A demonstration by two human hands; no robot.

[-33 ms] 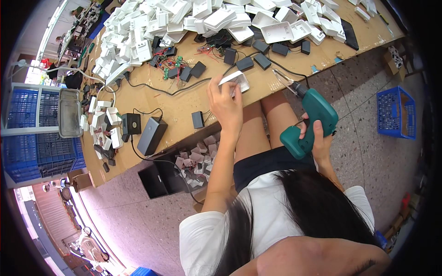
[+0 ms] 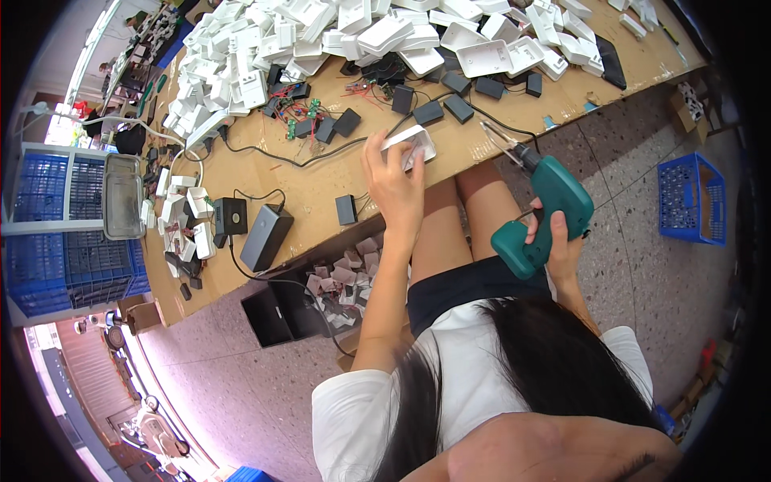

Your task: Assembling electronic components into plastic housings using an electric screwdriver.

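Head view, left hand: the left hand (image 2: 395,183) is closed over a small white plastic housing (image 2: 411,145), pressing it flat on the brown cardboard-covered tabletop (image 2: 321,189) right at the near edge.
Head view, right hand: the right hand (image 2: 554,241) is wrapped around the grip of a teal electric screwdriver (image 2: 540,210), held off the tabletop above the lap, its metal bit (image 2: 502,140) aimed up toward the housing but clearly apart from it.
Where the housing sits: just beside the tabletop's edge, with a thin black cable (image 2: 321,157) running past it.
Risk, slipping: the housing lies so close to the edge that a sideways push from the bit would probably send it off onto the floor.
Risk, fingers: the fingertips cover much of the housing, so a bit that skates off a screw head could strike them.
Risk, cable: the cable near the housing could snag the tool's tip.
Nearby: a heap of white plastic housings (image 2: 321,36), small black rectangular modules (image 2: 450,100) and a black power adapter (image 2: 265,237) lie well clear.
Below the edge: a black bin of small pinkish parts (image 2: 345,277) would catch some dropped pieces, though I judge not all.
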